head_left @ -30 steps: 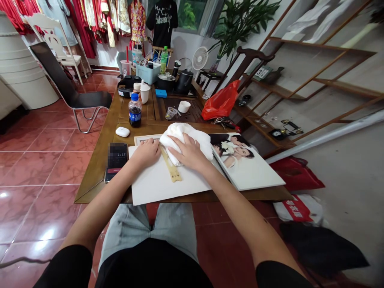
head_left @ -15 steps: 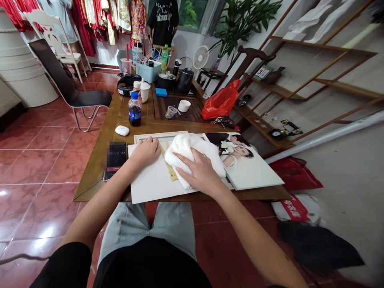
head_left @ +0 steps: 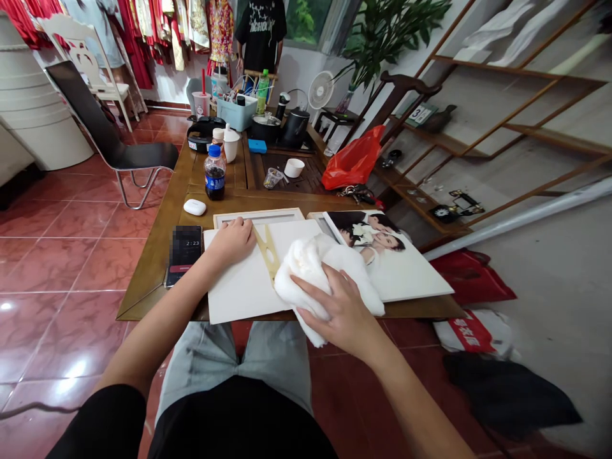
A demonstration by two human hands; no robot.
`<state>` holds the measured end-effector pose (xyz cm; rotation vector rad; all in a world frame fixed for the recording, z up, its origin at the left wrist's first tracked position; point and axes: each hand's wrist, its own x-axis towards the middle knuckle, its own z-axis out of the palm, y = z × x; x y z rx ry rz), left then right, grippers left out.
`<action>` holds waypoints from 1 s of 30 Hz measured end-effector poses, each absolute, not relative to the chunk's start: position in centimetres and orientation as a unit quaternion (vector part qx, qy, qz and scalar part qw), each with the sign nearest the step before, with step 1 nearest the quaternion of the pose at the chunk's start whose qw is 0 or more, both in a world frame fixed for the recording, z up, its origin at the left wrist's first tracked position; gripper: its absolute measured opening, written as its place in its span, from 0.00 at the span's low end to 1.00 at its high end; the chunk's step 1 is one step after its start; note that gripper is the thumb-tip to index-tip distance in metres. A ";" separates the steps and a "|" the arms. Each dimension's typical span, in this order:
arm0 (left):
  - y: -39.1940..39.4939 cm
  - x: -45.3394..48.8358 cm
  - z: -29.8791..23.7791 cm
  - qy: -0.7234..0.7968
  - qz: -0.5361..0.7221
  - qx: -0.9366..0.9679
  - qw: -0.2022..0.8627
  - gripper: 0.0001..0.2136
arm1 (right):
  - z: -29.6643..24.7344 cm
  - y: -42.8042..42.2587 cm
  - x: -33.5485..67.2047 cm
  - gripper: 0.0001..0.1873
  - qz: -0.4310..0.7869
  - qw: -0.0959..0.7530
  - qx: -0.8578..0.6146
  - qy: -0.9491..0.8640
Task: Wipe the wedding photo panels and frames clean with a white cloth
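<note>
My right hand [head_left: 342, 312] is closed on a bunched white cloth [head_left: 306, 268], fingers spread over its near side. The cloth rests over the right part of a white board [head_left: 243, 290], and its lower end hangs past the table's near edge. My left hand [head_left: 234, 241] lies on the board's left part, its slightly bent fingers pointing away from me and holding nothing. Between the hands is a flat yellowish strip with a cut-out [head_left: 266, 245], its lower end against the cloth. A pale frame [head_left: 224, 220] shows behind the board. On the right lies a photo panel of a couple [head_left: 411, 274].
Left of the board are a phone [head_left: 185, 252], a white earbud case [head_left: 194, 207] and a cola bottle [head_left: 215, 175]. Farther back stand a white cup [head_left: 293, 167], a red plastic bag [head_left: 354, 162] and a blue basket [head_left: 236, 115]. Two people stand in the background.
My right hand has moved the cloth toward me and to the right, down past the near edge. More of the board and strip now shows. My left hand stays in place.
</note>
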<state>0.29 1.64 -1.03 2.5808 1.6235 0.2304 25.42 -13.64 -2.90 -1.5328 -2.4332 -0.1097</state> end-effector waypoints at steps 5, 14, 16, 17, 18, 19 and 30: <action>1.6 0.3 -1.1 0.529 0.075 0.845 0.041 0.18 | -3.5 -14.2 26.4 0.29 -0.042 0.129 -0.497 -0.857; 1.8 0.2 -1.2 0.517 0.074 0.852 0.039 0.18 | -2.8 -11.3 26.0 0.29 -0.016 0.122 -0.538 -0.834; 1.9 0.2 -1.2 0.515 0.073 0.853 0.036 0.18 | -2.3 -9.6 25.6 0.30 -0.010 0.119 -0.554 -0.824; 1.9 0.2 -1.2 0.514 0.074 0.854 0.036 0.19 | -2.1 -8.6 25.3 0.30 -0.008 0.118 -0.560 -0.820; 1.9 0.2 -1.1 0.514 0.074 0.854 0.038 0.19 | -1.8 -7.6 25.0 0.31 -0.007 0.118 -0.566 -0.816; 1.9 0.2 -1.1 0.515 0.074 0.853 0.040 0.19 | -1.6 -6.7 24.6 0.31 -0.007 0.117 -0.574 -0.811; 1.7 0.4 -0.9 0.529 0.068 0.845 0.041 0.18 | -1.1 -2.3 22.4 0.32 -0.007 0.127 -0.614 -0.779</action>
